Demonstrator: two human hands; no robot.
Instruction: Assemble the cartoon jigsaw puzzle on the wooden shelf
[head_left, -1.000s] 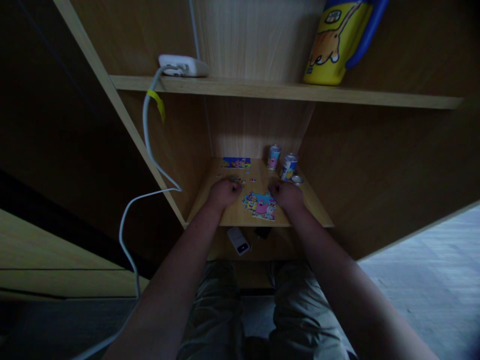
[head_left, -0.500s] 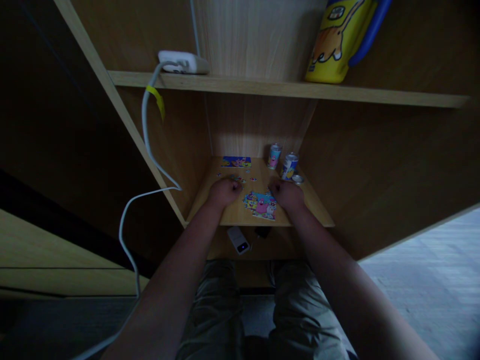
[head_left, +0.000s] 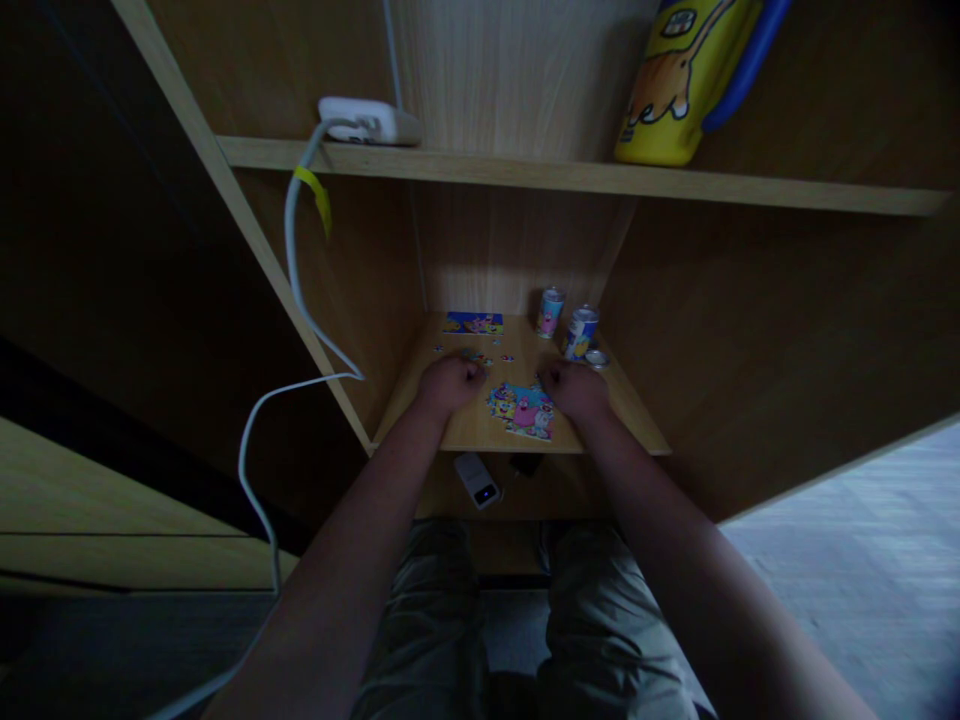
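Partly joined puzzle [head_left: 523,408] flat near front edge of lower shelf [head_left: 469,436], between the hands. Left hand [head_left: 452,384] curled beside loose pieces [head_left: 508,358]; right hand [head_left: 573,388] curled at puzzle's upper right corner. Cannot tell whether either one's fingers grip a piece. Picture card [head_left: 473,323] behind; two cans [head_left: 550,312] upright, back right.

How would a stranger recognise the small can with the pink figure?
In the wooden cabinet, find the shelf below the blue-handled yellow mug. At its back right, the pink-figured can stands farther from the silvery round lid than the blue-and-white can.
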